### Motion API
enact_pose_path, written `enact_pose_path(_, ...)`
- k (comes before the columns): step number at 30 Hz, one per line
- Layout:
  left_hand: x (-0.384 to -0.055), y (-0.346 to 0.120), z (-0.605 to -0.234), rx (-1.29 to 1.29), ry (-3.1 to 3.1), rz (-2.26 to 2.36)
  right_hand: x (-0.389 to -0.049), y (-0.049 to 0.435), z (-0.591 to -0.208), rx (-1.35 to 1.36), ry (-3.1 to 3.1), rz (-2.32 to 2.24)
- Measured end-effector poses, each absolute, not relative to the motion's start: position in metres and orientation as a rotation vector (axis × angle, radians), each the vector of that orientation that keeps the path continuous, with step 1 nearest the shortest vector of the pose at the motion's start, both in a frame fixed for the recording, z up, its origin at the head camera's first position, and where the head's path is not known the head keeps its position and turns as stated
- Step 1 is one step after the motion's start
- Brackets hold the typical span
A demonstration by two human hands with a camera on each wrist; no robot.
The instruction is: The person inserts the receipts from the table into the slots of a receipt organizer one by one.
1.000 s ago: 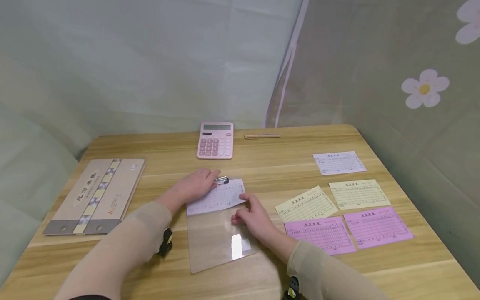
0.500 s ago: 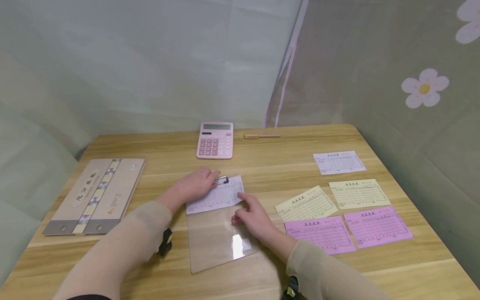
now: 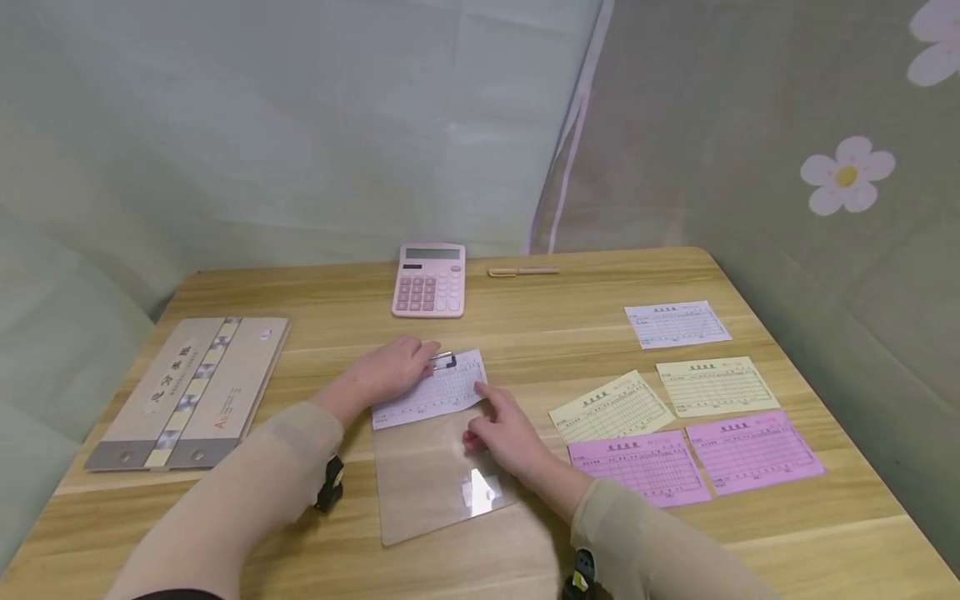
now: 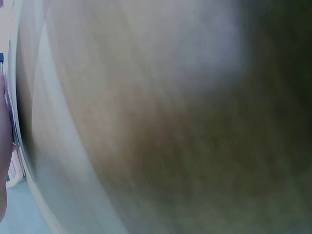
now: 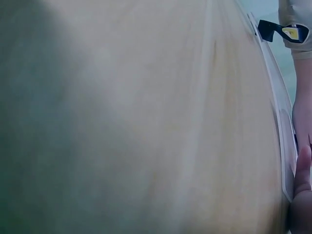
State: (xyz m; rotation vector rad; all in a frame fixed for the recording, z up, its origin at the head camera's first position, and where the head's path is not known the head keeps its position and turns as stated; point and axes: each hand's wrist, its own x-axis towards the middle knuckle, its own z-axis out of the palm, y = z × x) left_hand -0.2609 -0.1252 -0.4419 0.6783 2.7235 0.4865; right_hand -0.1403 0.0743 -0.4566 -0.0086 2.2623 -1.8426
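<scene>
A clear clipboard (image 3: 427,492) lies at the middle of the wooden table, its metal clip (image 3: 444,361) at the far end. Across its upper part lies a white printed slip (image 3: 442,390), whose top edge meets the clip. My left hand (image 3: 390,369) grips the clip from the left, hiding much of it and the slip's upper left corner. From the right, my right hand (image 3: 513,442) touches the slip's right edge with an outstretched index finger, while its other fingers bend over the board. In the right wrist view, the clipboard (image 5: 288,161) shows edge-on beside the thumb.
Right of the board lie two yellow slips (image 3: 716,387), two purple slips (image 3: 753,452) and another white slip (image 3: 677,324). A pink calculator (image 3: 430,281) and a capped pen (image 3: 523,272) lie toward the back. At left is a large ledger (image 3: 191,392).
The white slip has slid slightly away from me, its right side now higher beside the clip. My right index finger has shifted a little with it; the left hand has stayed on the clip.
</scene>
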Motion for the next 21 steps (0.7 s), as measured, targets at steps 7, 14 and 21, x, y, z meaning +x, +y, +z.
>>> enact_pose_path(7, -0.259, -0.126, -0.442, 0.753, 2.741, 0.434, -0.141, 0.074, -0.457, -0.037, 2.287, -1.816)
enact_pose_path(14, -0.257, -0.129, -0.442, 0.886, 2.794, 0.373, -0.138, 0.079, -0.457, -0.017, 2.217, -1.88)
enact_pose_path(21, -0.255, -0.132, -0.443, 1.004, 2.828, 0.344, -0.137, 0.097, -0.446, 0.019, 2.207, -1.899)
